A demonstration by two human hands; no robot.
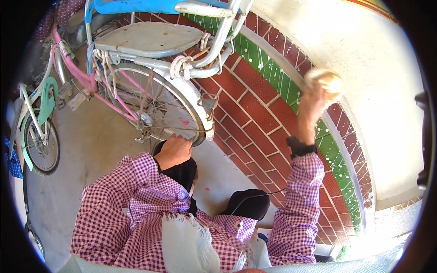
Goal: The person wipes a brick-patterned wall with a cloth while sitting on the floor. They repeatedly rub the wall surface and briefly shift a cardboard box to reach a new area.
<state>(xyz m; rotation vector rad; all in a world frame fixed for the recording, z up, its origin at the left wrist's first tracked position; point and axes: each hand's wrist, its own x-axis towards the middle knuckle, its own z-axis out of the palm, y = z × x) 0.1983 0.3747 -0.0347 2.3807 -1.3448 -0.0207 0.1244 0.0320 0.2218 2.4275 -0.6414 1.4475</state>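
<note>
My right hand (311,104) is raised at the tiled wall on the right, closed on a pale, blurred item (327,83), perhaps a cloth or sponge. It is at the green and red tile bands, near their upper edge; contact cannot be told. My left hand (174,150) rests loosely curled over my dark-clad knee (179,172), just below the rear wheel (160,102) of a pink bicycle. Nothing shows in its fingers. Red brick-pattern tiles (252,112) cover the lower wall, and a green, white-spotted band (273,75) runs above them.
The pink bicycle frame (76,73) stands close ahead, with a rear seat board (150,37) and a metal rail (218,41) tied by rope (181,66). A smaller white and mint bicycle (41,126) stands at the left. A thin black cable (252,196) crosses my other knee.
</note>
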